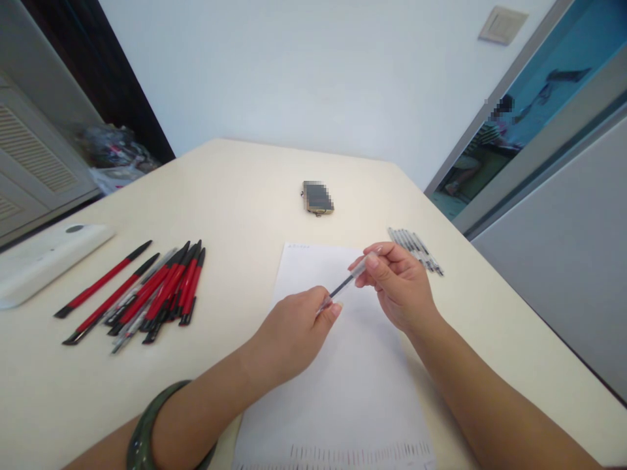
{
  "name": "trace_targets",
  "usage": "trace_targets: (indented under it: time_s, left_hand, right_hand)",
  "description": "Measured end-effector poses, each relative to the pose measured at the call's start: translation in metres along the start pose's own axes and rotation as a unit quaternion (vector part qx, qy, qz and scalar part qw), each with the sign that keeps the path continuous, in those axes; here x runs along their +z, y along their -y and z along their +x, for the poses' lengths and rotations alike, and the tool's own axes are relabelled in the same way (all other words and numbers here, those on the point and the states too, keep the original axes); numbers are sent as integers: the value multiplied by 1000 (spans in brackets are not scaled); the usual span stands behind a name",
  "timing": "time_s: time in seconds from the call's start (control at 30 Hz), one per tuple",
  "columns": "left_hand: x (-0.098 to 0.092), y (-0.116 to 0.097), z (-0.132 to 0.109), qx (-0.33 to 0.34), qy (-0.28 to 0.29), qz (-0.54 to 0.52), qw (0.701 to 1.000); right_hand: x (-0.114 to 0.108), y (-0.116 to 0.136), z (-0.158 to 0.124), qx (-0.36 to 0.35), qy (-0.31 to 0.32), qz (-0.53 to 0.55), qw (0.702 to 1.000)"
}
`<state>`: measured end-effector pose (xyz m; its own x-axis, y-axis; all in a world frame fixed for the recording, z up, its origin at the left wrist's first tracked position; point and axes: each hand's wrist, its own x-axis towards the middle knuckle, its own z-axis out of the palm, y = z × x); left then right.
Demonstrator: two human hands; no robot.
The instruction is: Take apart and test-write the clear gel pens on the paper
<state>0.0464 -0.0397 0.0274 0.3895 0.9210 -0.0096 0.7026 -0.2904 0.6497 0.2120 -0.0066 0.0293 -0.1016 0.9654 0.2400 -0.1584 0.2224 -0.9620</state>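
Observation:
Between my two hands, above the paper, is a clear pen (342,285) with a dark refill showing inside. My left hand (298,326) is closed round its lower end. The thumb and fingers of my right hand (399,284) pinch its upper, whitish end. Whether that end is a cap or part of the barrel is hard to make out. Beneath my hands lies a white sheet of paper (333,391), with rows of short pen strokes along its near edge and faint writing at its far left corner.
Red and black pens (161,287) lie in a pile on the left, mixed with clear ones. Several clear pens (416,249) form a row at right. A small dark framed object (318,198) sits farther back. A white device (53,258) rests at the far left. A person (482,140) shows beyond the doorway.

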Motion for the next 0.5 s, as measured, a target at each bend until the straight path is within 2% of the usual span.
trace_targets:
  time_s: [0.5]
  left_hand:
    - [2,6,2,-2,-10,-22,1000]
  right_hand:
    - [1,0,-1,-11,13,9,1000]
